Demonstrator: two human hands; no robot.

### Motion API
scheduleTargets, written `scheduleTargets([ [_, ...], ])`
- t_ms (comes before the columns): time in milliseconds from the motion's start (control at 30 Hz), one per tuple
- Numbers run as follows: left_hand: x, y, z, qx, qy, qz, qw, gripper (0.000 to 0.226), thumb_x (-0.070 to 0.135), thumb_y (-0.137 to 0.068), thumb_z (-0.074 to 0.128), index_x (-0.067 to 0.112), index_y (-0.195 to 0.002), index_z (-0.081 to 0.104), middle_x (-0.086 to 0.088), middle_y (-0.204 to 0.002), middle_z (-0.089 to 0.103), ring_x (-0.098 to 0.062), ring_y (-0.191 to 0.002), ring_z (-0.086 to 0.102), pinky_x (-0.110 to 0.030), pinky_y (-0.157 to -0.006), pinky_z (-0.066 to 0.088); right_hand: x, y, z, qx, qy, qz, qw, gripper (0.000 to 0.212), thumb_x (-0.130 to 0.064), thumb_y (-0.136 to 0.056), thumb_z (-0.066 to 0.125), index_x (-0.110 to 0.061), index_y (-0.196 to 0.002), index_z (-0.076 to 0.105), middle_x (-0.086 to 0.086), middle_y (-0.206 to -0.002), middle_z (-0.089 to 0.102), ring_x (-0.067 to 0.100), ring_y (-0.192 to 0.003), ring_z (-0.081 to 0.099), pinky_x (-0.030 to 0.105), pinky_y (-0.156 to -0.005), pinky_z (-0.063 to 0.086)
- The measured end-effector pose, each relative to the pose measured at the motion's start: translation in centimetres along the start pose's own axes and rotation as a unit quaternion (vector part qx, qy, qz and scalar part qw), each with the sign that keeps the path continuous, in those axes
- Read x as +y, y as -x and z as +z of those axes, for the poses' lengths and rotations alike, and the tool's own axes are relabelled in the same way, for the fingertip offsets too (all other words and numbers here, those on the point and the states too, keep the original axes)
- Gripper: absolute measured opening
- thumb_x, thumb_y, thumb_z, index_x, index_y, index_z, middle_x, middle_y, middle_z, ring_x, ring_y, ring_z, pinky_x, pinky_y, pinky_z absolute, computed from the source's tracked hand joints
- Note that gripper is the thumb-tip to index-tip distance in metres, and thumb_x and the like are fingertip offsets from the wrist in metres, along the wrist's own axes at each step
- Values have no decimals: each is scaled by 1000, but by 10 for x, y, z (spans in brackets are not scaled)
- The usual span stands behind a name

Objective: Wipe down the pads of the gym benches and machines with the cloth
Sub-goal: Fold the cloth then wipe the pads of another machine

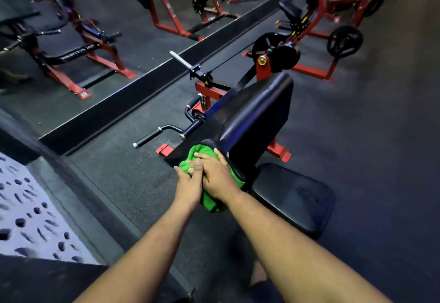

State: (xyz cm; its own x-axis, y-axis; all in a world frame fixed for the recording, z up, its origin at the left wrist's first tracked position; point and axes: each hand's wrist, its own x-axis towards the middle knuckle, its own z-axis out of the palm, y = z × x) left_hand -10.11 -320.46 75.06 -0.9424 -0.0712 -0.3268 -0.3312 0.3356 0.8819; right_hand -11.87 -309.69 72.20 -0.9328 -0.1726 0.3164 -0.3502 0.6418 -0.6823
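A bright green cloth (209, 195) is draped over the near, lower end of a black sloped arm pad (257, 110) on a red-framed curl machine. My right hand (217, 176) lies flat on the cloth, fingers spread toward the pad. My left hand (189, 183) sits beside it at the cloth's left edge, fingers curled into the fabric and touching my right hand. Below and to the right is the machine's black seat pad (295, 198).
The machine's black handle bar (152, 136) sticks out to the left, with a chrome weight peg (181, 61) beyond. A wall mirror (119, 17) at the left reflects other machines. Red plate-loaded machines (338, 41) stand behind on the dark rubber floor (369, 136).
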Motion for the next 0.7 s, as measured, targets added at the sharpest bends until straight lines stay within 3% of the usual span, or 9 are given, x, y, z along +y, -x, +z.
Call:
scheduleTargets([
  [67,-4,10,-2,4,70,4,998,92,78,-84,52,9,-145,49,-14,-135,64,-27,-125,61,-42,-110,46,-7,13,-7,-19,-14,23,999,36,-20,-94,54,-25,-124,72,-8,-131,69,11,-138,50,47,-123,15],
  [100,-5,15,0,-7,104,1,995,70,65,-91,57,10,-134,60,-13,-125,70,-26,-117,66,-42,-104,51,-8,19,-12,-26,-18,40,999,41,-20,-93,50,-23,-128,70,-6,-134,67,11,-140,48,47,-123,18],
  [133,-2,21,1,-26,146,15,989,48,47,-96,61,9,-126,66,-13,-119,73,-27,-113,69,-41,-101,53,-8,25,-17,-29,-25,44,998,44,-21,-93,48,-21,-132,68,-4,-137,65,12,-142,46,47,-123,21],
  [200,7,36,2,-40,211,25,976,32,24,-93,66,9,-122,68,-13,-113,75,-29,-108,71,-41,-97,55,-7,42,-33,-32,-61,31,997,44,-25,-93,56,-15,-135,66,-2,-142,62,10,-142,43,41,-123,29],
  [300,18,58,9,-43,232,23,972,38,-3,-92,62,10,-127,60,-4,-105,73,-8,-86,71,-22,-75,57,-4,69,-70,-4,-128,42,991,57,-48,-88,70,-14,-133,66,-4,-142,56,0,-136,44,19,-118,29],
  [367,21,72,17,-66,236,16,969,47,-10,-90,58,17,-128,57,-2,-104,71,-3,-77,70,-19,-66,55,9,86,-94,28,-126,85,988,68,-59,-84,68,-21,-140,58,-2,-148,51,1,-140,42,24,-120,30],
  [500,37,91,54,-105,270,38,956,54,-10,-85,56,18,-130,60,-5,-106,72,-17,-91,66,-33,-81,55,41,117,-138,2,-157,221,963,101,-47,-86,78,-21,-162,18,0,-162,30,11,-149,28,27,-122,23],
  [567,44,105,81,-112,298,36,947,54,-11,-86,54,18,-130,60,-5,-107,70,-17,-90,66,-33,-79,56,54,137,-162,-9,-251,238,938,96,-40,-84,82,-24,-160,25,-7,-153,45,4,-136,47,22,-116,35],
  [700,53,131,136,-104,364,31,925,61,-15,-82,54,16,-135,54,-5,-109,69,-17,-92,67,-30,-79,57,87,169,-202,46,-373,255,891,74,-33,-75,88,-19,-138,51,2,-132,67,18,-124,63,45,-109,49],
])
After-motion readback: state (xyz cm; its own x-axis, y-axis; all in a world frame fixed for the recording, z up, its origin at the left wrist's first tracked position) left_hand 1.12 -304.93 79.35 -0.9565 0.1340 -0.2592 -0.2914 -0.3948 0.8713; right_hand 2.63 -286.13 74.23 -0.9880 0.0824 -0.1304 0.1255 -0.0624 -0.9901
